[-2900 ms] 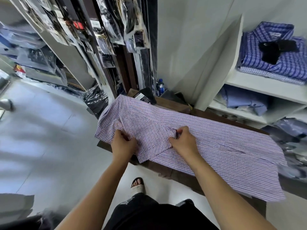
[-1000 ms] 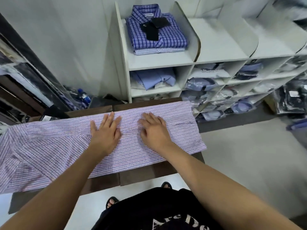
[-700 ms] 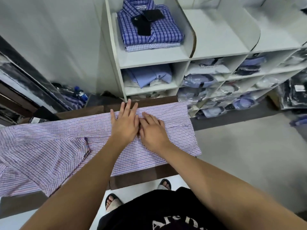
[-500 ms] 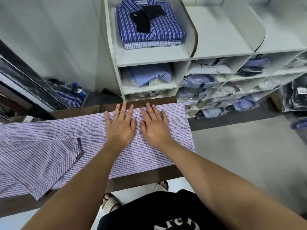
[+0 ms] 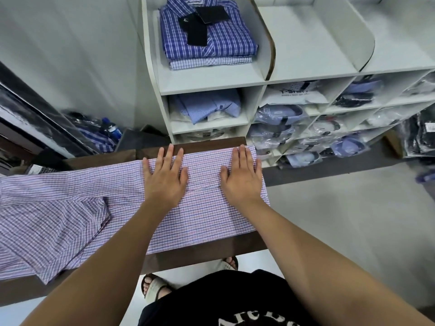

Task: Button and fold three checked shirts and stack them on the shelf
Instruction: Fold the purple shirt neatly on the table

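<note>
A purple-and-white checked shirt (image 5: 202,215) lies spread lengthwise along a dark brown table (image 5: 204,254). My left hand (image 5: 164,177) presses flat on the shirt's lower part, fingers straight and reaching the far edge. My right hand (image 5: 243,177) lies flat near the shirt's right end, fingers straight. A folded sleeve part (image 5: 58,229) sits to the left. On the white shelf (image 5: 211,78) behind the table, a folded blue checked shirt (image 5: 223,41) with black tags rests on a paler checked one (image 5: 211,63).
Lower shelf compartments hold a light blue folded shirt (image 5: 211,107) and several bagged shirts (image 5: 280,114). The top compartment to the right (image 5: 306,43) is bare. A water bottle (image 5: 110,128) stands on the floor at left. My sandalled feet (image 5: 153,285) are under the table edge.
My hands, side by side half a second ago, have slid apart across the shirt; the right hand is now near the shirt's right end. The view has tilted slightly.
</note>
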